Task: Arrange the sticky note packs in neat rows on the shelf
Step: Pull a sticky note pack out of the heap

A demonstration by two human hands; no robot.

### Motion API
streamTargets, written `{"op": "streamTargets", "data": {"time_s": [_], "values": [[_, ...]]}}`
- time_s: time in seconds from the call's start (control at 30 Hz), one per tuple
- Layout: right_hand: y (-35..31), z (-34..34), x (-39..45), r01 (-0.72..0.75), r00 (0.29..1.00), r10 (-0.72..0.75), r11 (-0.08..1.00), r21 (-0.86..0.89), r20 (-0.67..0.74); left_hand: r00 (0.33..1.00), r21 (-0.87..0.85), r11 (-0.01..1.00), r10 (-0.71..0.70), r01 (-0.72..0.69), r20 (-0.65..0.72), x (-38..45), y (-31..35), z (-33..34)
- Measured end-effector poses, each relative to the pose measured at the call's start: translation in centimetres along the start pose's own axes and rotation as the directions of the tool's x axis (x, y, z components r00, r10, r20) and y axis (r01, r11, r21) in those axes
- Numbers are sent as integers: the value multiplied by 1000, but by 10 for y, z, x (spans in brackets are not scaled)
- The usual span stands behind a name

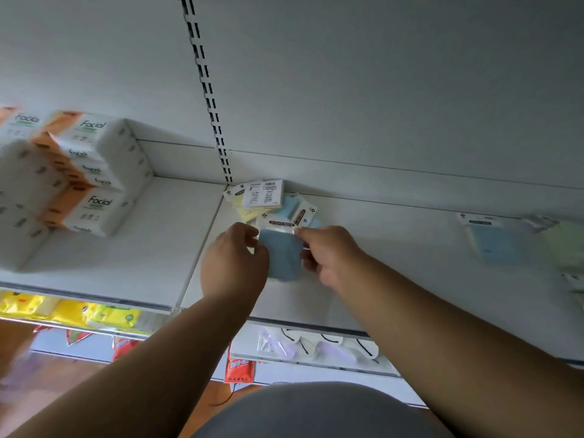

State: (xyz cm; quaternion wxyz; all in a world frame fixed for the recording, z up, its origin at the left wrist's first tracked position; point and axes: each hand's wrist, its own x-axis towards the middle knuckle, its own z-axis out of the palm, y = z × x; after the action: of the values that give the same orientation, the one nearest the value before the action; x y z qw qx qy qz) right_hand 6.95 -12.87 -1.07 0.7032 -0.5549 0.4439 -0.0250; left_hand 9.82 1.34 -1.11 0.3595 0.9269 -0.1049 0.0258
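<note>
Together the hands, left [235, 260] and right [328, 254], pinch a blue sticky note pack [281, 257] by its sides above the shelf [395, 263].

Wearing a grey top [319, 412] rounding out at the bottom edge, baring both forearms with no sleeves, rings or watch showing.

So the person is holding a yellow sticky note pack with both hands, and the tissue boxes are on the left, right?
Not quite. The sticky note pack held between the left hand and the right hand is blue, not yellow, as the head view shows. Yellow packs lie behind it on the shelf. The tissue boxes are on the left.
</note>
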Motion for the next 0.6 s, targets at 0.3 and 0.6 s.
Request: {"op": "streamTargets", "data": {"time_s": [0.3,0.6], "values": [[12,-99,-3,220,931,-296,922,-319,-214,943,-231,971,134,-64,303,-32,54,49],[21,-269,-13,219,765,-565,680,-699,-310,763,-263,958,256,-117,593,-92,159,135]]}}
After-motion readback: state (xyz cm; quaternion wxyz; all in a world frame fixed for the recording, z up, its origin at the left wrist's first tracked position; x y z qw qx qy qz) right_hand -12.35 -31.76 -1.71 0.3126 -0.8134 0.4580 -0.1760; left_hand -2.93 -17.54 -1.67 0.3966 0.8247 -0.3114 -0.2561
